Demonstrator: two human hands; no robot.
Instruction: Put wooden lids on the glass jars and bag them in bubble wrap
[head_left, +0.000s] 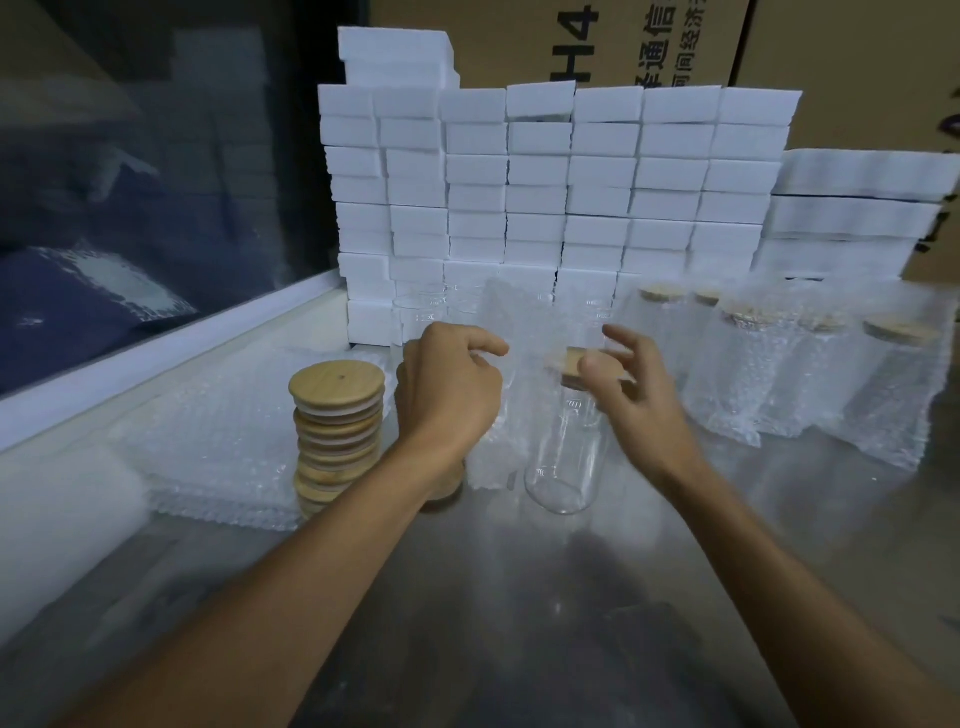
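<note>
glass jar (569, 447) stands upright on the metal table (519, 597), wooden lid (576, 365) already on its mouth; this jar is the landmark. right hand (631, 387) is at the jar's top, thumb in front of the lid, fingers spread loosely beyond it; blurred, so cannot tell if they actually grip the lid or just touch it. left hand (449, 387) is just left of the jar, fingers curled, pinching the edge of a bubble wrap bag (501, 332) that stands up behind and left of the jar. stack of wooden lids (337, 431) further left of the jar, past the left hand, a bit uneven. flat pile of bubble wrap bags (218, 447) lies left of that stack. right of the jar, near, a group of bagged jars (810, 374) with lids on, upright in bubble wrap. behind the jar, a few bare glass jars (421, 312) without lids, against a wall of stacked white boxes (545, 187). cardboard cartons (597, 41) behind those boxes.
</note>
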